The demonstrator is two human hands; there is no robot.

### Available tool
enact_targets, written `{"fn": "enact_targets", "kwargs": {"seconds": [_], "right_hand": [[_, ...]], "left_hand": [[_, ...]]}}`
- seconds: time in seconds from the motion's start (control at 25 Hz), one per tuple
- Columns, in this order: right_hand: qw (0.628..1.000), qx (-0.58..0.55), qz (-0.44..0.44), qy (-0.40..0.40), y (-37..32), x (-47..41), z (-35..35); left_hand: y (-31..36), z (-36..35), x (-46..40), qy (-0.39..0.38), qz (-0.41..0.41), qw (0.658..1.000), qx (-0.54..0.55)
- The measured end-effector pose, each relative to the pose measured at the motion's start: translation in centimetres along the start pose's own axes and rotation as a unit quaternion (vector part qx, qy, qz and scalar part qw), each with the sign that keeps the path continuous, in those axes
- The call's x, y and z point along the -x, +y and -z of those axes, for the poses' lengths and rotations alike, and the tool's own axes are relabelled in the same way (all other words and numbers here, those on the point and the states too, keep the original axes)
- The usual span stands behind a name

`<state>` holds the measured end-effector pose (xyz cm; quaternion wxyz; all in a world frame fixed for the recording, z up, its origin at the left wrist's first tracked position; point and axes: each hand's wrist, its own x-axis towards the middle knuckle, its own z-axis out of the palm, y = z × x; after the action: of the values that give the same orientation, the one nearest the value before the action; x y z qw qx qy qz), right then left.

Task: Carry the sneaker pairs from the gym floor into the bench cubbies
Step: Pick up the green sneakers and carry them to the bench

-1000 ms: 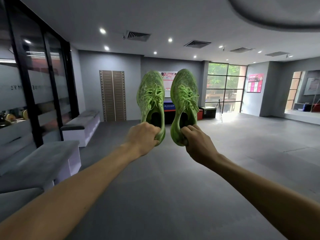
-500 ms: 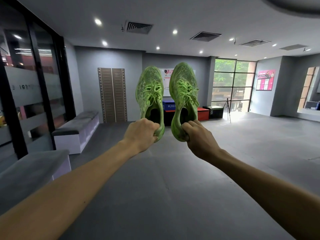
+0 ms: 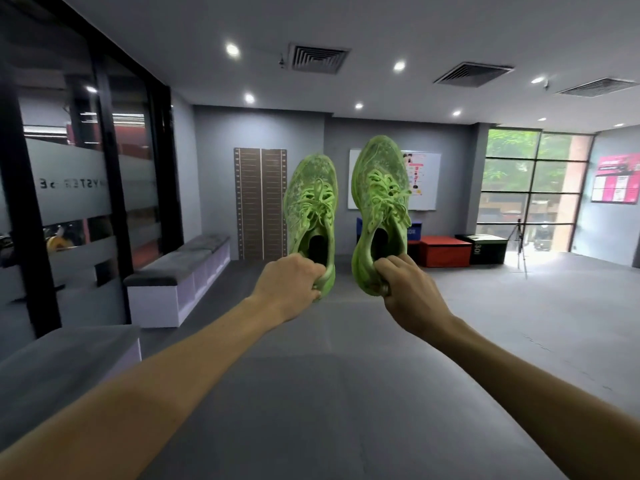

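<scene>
Two green sneakers are held toes-up above the gym floor [image 3: 346, 393]: the left sneaker [image 3: 311, 206] is pinched at the heel by the left hand [image 3: 287, 284], the right sneaker [image 3: 379, 202] by the right hand [image 3: 410, 296]. The right sneaker is now held higher than half a second ago. Two cubby benches [image 3: 180, 268] are seen along the left wall.

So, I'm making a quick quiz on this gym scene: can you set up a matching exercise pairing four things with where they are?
Things:
1. lime green laced sneaker in the left hand
2. grey cushioned white bench
3. red plyo box
4. black camera tripod

Places:
A. by the window, far right
B. along the glass wall, left
C. held up by its heel
D. on the floor by the back wall

Pairs: 1-C, 2-B, 3-D, 4-A
</scene>
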<state>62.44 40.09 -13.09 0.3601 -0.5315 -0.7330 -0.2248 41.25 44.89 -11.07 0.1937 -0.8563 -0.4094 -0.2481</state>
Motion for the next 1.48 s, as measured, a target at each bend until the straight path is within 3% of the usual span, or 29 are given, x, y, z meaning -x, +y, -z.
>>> {"fn": "enact_targets", "kwargs": {"seconds": [0.72,1.04,1.24,1.48], "right_hand": [[0.999,-0.048,0.015,-0.017,26.3,-34.4,-42.5],[0.991,-0.093,0.093,-0.032,36.8,-51.1,-62.2],[0.969,-0.169,0.168,-0.062,36.9,-61.7,-73.8],[0.923,-0.267,0.266,-0.079,29.7,-70.0,-87.0]], "left_hand": [[-29.7,-33.3,-37.4,-0.017,0.028,0.998,-0.054],[-42.4,-46.5,-51.6,-0.025,0.122,0.989,-0.073],[-51.6,-50.9,-56.1,-0.012,0.224,0.967,-0.120],[-64.1,-53.6,-54.3,-0.036,0.335,0.920,-0.199]]}}
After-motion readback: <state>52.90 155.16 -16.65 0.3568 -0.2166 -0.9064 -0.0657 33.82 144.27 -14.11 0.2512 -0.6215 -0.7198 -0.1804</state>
